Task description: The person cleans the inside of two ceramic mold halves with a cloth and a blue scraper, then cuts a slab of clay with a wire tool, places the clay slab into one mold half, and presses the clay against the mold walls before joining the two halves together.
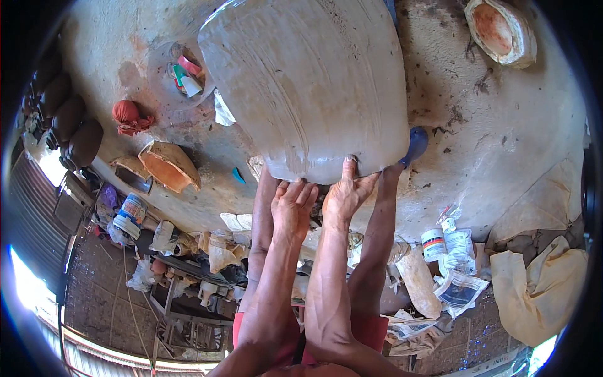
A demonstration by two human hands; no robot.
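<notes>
A large pale grey slab with rounded corners and wet-looking streaks takes up the top middle of the head view. Both of my hands are at its near edge. My left hand has its fingers bent against that edge. To its right, my right hand lays its thumb on the slab's top face, with its other fingers at or under the edge, partly hidden. My bare legs stand on either side of my forearms, and a blue shoe shows by the slab's near right corner.
At left are a clear round basin with coloured scraps, a red cloth bundle and a hollow mould. Another mould lies far right. Nearer right are a white tin and a tan sheet. Dark pots line the left.
</notes>
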